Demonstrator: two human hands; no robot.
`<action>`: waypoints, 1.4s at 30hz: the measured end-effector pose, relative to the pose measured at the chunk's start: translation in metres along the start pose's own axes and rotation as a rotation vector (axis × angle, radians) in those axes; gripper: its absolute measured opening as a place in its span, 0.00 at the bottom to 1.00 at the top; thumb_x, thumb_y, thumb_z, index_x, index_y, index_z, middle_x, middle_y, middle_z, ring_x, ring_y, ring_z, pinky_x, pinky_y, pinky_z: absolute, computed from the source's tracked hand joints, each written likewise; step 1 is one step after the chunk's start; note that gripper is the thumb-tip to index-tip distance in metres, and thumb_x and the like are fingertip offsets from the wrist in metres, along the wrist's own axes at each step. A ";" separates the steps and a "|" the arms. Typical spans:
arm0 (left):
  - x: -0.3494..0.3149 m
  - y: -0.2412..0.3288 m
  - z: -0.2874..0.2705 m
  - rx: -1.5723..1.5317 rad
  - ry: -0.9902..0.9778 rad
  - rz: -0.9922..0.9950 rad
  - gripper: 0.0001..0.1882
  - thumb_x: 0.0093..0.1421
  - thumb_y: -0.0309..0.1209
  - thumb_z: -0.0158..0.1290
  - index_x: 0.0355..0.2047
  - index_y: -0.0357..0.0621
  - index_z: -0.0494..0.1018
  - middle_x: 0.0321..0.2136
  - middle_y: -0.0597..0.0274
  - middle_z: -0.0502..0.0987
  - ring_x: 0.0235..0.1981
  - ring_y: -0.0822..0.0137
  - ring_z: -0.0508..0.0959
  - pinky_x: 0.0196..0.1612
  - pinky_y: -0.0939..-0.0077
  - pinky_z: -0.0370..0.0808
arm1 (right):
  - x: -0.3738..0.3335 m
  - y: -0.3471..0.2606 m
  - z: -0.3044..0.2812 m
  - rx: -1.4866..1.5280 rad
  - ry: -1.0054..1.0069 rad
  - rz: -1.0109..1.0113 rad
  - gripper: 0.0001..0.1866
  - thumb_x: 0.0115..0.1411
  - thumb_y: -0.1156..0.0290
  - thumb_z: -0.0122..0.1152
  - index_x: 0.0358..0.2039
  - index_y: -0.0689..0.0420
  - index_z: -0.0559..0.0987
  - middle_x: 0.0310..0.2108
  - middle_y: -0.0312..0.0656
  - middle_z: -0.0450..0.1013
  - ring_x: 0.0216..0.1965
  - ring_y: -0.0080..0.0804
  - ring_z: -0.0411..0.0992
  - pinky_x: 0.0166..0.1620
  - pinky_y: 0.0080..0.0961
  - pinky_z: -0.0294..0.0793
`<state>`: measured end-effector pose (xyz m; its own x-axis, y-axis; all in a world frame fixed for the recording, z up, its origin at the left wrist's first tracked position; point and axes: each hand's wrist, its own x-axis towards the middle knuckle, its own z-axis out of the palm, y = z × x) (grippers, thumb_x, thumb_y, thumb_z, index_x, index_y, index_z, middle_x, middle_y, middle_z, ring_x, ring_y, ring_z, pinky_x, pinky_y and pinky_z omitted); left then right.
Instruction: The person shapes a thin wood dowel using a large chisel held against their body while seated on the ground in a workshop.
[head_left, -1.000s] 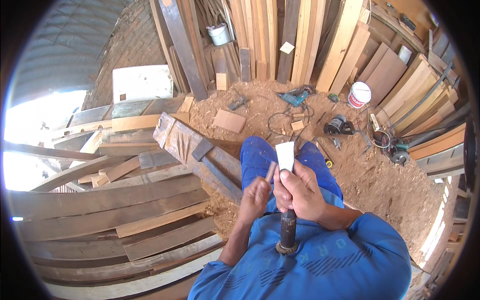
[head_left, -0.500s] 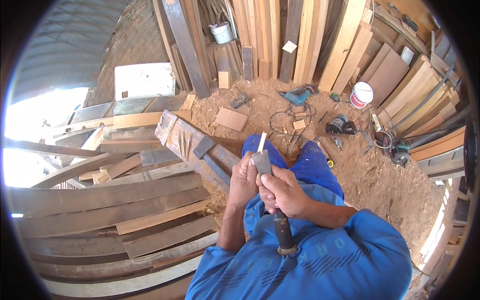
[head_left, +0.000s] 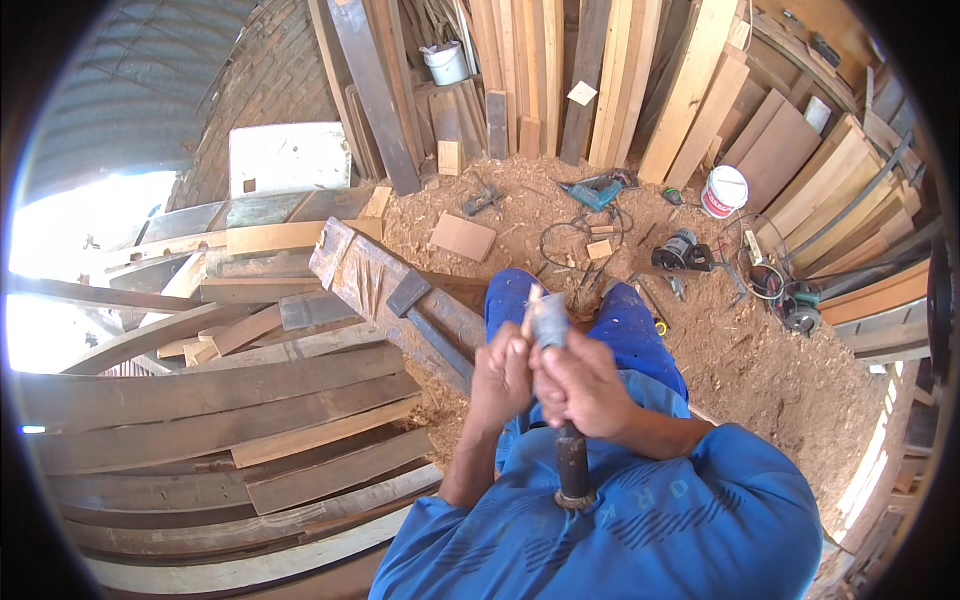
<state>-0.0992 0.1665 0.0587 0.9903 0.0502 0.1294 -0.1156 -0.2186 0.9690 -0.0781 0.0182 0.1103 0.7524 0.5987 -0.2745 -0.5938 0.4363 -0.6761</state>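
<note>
A wide chisel points away from me, its dark handle (head_left: pixel 572 465) butted against my blue shirt and its grey blade (head_left: pixel 549 318) blurred by motion. My right hand (head_left: pixel 582 388) is wrapped round the chisel near the base of the blade. Close beside it, my left hand (head_left: pixel 502 375) is closed, pinching a thin pale wood strip (head_left: pixel 534 300) against the left side of the blade. Most of the strip is hidden by the fingers. To the left, a dark hammer (head_left: pixel 408 294) lies on a worn plank (head_left: pixel 345 262).
Stacked boards (head_left: pixel 220 400) fill the left side. On the sawdust ground ahead are a teal power tool (head_left: pixel 597 192), a grinder-like tool (head_left: pixel 682 250), cables and a wood piece (head_left: pixel 463 238). A white bucket (head_left: pixel 724 190) stands right, near upright planks (head_left: pixel 605 90).
Both hands have shifted slightly to the right. The strip's tip has gone lower and to the right, and now lies along the blade's left edge. The hammer has not moved.
</note>
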 end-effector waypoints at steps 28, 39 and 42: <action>0.029 -0.022 0.008 -0.516 0.135 -0.306 0.16 0.72 0.35 0.35 0.32 0.43 0.69 0.17 0.72 0.64 0.19 0.80 0.62 0.22 0.83 0.60 | 0.028 0.006 -0.008 0.131 -0.004 0.001 0.10 0.69 0.64 0.43 0.43 0.57 0.67 0.24 0.35 0.65 0.16 0.19 0.61 0.23 0.23 0.71; 0.029 -0.005 -0.011 -0.041 0.082 -0.030 0.15 0.72 0.34 0.36 0.35 0.41 0.70 0.20 0.69 0.67 0.23 0.77 0.66 0.28 0.80 0.66 | 0.015 0.012 0.008 0.033 -0.027 0.161 0.09 0.70 0.65 0.40 0.38 0.57 0.67 0.21 0.31 0.61 0.15 0.14 0.57 0.19 0.20 0.67; 0.023 -0.003 -0.009 -0.131 0.121 -0.064 0.16 0.72 0.37 0.36 0.33 0.43 0.69 0.20 0.71 0.67 0.22 0.79 0.66 0.26 0.82 0.65 | 0.014 0.009 0.010 -0.051 -0.047 0.130 0.10 0.70 0.66 0.39 0.38 0.58 0.66 0.21 0.32 0.61 0.15 0.15 0.58 0.19 0.20 0.67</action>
<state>-0.0766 0.1774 0.0607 0.9803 0.1790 0.0832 -0.0693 -0.0826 0.9942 -0.0760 0.0374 0.1076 0.6551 0.6794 -0.3307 -0.6692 0.3186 -0.6713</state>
